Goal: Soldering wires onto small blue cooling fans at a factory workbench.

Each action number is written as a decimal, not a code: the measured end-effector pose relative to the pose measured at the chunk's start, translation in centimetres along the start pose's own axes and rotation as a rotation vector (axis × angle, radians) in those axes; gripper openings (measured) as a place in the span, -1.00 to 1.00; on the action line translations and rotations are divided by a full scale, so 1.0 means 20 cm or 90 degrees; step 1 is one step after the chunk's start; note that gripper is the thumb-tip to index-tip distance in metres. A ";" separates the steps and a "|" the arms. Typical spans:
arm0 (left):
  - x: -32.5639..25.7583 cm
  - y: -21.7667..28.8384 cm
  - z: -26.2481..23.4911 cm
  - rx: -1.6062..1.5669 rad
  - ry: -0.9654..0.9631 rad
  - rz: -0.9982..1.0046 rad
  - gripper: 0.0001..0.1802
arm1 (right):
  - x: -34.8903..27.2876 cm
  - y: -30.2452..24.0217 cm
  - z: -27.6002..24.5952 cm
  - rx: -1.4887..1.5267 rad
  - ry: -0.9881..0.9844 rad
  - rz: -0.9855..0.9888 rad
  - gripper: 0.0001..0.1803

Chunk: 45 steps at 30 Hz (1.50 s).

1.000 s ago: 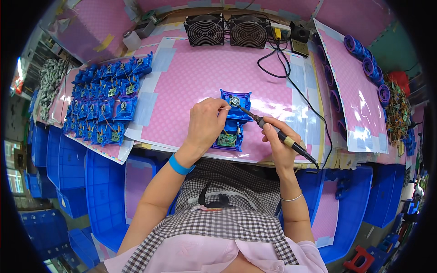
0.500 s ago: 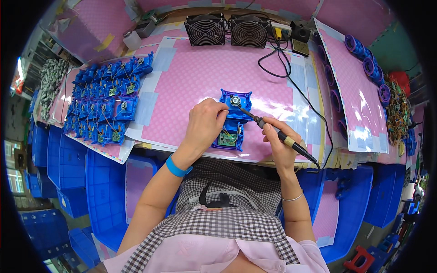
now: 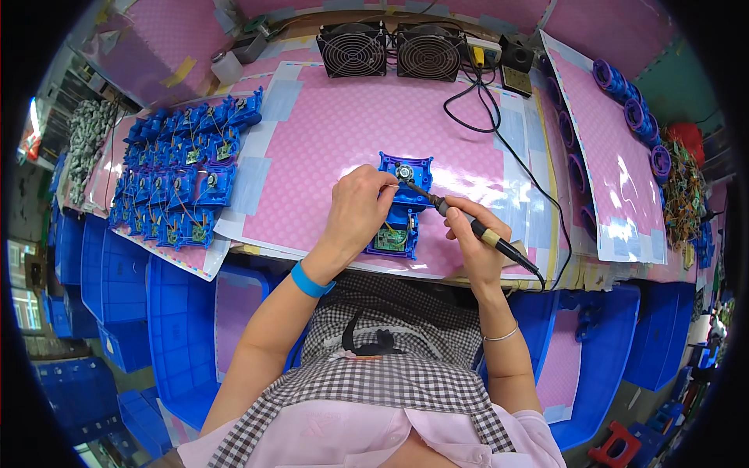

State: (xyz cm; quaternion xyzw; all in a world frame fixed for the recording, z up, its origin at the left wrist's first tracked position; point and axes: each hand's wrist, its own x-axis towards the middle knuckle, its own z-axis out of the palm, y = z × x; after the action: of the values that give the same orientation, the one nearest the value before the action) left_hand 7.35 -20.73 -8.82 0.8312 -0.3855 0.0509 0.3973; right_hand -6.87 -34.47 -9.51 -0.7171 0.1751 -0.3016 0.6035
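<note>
My right hand [image 3: 478, 238] is closed round a soldering iron [image 3: 485, 234], its tip reaching left to the round speaker [image 3: 404, 173]. That speaker sits in an open blue plastic housing [image 3: 421, 165] in front of me. My left hand [image 3: 357, 209] is pinched beside the speaker on a thin wire [image 3: 397, 186], which barely shows; whether it is a lead or solder I cannot tell. Nearer to me lies a second blue housing half [image 3: 413, 251], holding a green circuit board [image 3: 390, 239]. Part of both halves is hidden behind my left hand.
Rows of blue housings with speakers and boards [image 3: 175, 175] stand at the left. Two black fans [image 3: 353, 53] are at the back. The iron's black cable [image 3: 538, 187] loops across the right side. Purple-blue rings [image 3: 636, 115] line the right board; blue bins [image 3: 181, 335] stand below.
My left hand has shifted slightly right and up, nearer the speaker. My right hand and the soldering iron have moved a little left and up. The housings stay almost in place.
</note>
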 end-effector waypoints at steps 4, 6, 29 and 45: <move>0.00 -0.01 0.01 -0.003 -0.001 0.010 -0.89 | -0.01 -0.05 -0.01 -0.002 0.006 -0.002 -0.75; -0.01 -0.01 0.01 -0.002 0.001 0.011 -0.89 | -0.02 -0.08 -0.02 0.010 0.018 -0.001 -0.75; 0.03 0.03 -0.01 0.006 -0.012 0.045 -0.95 | 1.16 -0.19 -0.74 0.085 0.446 -0.150 -0.65; 0.01 0.22 0.05 0.234 -0.265 -0.038 -0.71 | 2.13 0.65 -1.90 -0.687 0.475 -0.196 -0.49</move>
State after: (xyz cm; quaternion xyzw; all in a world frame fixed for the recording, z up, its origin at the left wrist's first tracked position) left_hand 4.32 -23.17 -6.67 0.8930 -0.4184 -0.0639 0.1531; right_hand 2.33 -92.33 -9.26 -0.7827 0.3938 -0.4820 0.0096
